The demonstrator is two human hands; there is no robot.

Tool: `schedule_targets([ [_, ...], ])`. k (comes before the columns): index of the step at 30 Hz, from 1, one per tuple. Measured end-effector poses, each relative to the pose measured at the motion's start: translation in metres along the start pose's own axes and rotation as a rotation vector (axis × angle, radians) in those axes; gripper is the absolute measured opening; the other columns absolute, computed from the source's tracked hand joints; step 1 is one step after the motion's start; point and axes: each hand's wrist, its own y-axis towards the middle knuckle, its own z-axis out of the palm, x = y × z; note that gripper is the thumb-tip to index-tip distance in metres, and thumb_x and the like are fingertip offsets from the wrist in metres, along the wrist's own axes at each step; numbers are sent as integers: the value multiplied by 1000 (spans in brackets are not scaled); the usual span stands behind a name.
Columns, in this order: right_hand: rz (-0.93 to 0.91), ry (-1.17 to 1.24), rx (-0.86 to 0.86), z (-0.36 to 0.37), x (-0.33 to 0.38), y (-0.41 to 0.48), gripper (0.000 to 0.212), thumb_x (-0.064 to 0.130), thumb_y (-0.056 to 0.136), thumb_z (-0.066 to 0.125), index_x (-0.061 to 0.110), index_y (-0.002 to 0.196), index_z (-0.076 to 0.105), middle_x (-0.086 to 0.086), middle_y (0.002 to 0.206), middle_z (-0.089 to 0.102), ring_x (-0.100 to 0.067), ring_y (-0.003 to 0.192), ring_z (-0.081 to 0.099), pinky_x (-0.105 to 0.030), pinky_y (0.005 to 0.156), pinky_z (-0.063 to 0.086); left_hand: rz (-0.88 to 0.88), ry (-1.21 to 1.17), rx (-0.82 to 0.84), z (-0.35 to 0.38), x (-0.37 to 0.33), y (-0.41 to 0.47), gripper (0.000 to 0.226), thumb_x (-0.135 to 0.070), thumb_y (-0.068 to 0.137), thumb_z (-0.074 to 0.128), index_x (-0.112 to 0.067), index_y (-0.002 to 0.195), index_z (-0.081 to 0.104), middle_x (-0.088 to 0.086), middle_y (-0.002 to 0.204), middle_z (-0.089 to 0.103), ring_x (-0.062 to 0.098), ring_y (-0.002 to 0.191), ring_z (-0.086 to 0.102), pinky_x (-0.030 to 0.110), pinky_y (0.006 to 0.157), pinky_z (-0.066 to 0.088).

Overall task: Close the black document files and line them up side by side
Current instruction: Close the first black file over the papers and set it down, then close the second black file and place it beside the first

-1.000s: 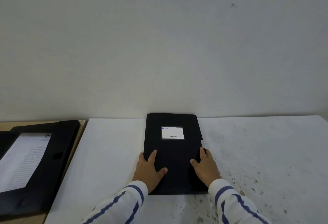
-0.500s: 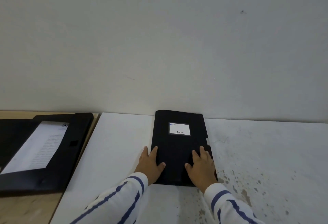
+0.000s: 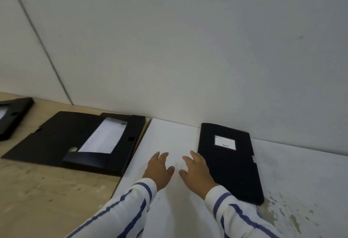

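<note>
Left hand: the left hand (image 3: 159,169) lies flat over the white counter (image 3: 169,136), palm down, fingers spread, holding nothing. A white sleeve (image 3: 120,209) with blue stripes covers the arm.

Right hand: the right hand (image 3: 196,171) is also spread open and palm down, with nothing in its grasp. It sits at the left edge of the closed file; whether it touches the cover cannot be told. Its striped cuff (image 3: 226,202) overlaps the file's near left corner.

Closed file: the closed file (image 3: 231,164) lies flat on the white counter just to the right of the right hand, its far end close against the wall (image 3: 188,40). A small white label (image 3: 225,142) sits on the cover, beyond the right hand's fingertips.

Open file: the open file (image 3: 62,139) lies well to the left of the left hand, on a tan counter (image 3: 37,190) that butts against the white one. Its cover is folded out flat to the left, and a printed sheet (image 3: 104,137) shows inside.

Third file: another black file (image 3: 14,115) is cut off at the far left edge, beyond the open file, apart from it. It looks open, though little of it shows.

Surface: the white counter to the right of the right hand is speckled with brownish marks (image 3: 291,217).
</note>
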Motion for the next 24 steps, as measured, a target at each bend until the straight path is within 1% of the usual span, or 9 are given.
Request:
schedule_targets([
  [8, -117, -46, 3, 41, 112, 29, 55, 41, 95, 47, 26, 145, 29, 1, 160, 13, -25, 148, 9, -42, 118, 18, -89, -105, -115, -84, 78, 5, 57, -36, 93, 53, -24, 145, 31, 2, 158, 22, 29, 143, 27, 44, 113, 31],
  [13, -163, -9, 66, 88, 192, 56, 55, 33, 96, 48, 19, 146, 31, -4, 159, 15, -25, 147, 8, -39, 119, 17, -122, -148, -123, -146, 157, 20, 56, -31, 91, 56, -19, 142, 36, 5, 154, 30, 26, 141, 31, 41, 113, 32],
  [17, -170, -30, 140, 135, 252, 76, 56, 33, 95, 50, 18, 145, 30, -6, 159, 16, -27, 147, 8, -42, 119, 16, -208, -193, -116, -189, 227, 36, 55, -29, 90, 57, -16, 141, 39, 9, 148, 37, 29, 133, 41, 39, 109, 37],
  [20, -175, -68, 184, 163, 284, 87, 57, 33, 95, 50, 19, 146, 28, -6, 159, 14, -27, 147, 8, -42, 119, 15, -292, -260, -117, -217, 275, 48, 52, -28, 89, 56, -13, 137, 43, 12, 142, 42, 32, 122, 50, 40, 104, 43],
  [24, -134, -110, 216, 188, 301, 100, 59, 33, 95, 48, 21, 147, 24, -6, 160, 11, -26, 147, 5, -40, 120, 13, -392, -251, -119, -252, 327, 66, 58, -27, 90, 57, -11, 142, 37, 14, 146, 38, 34, 125, 48, 41, 104, 43],
])
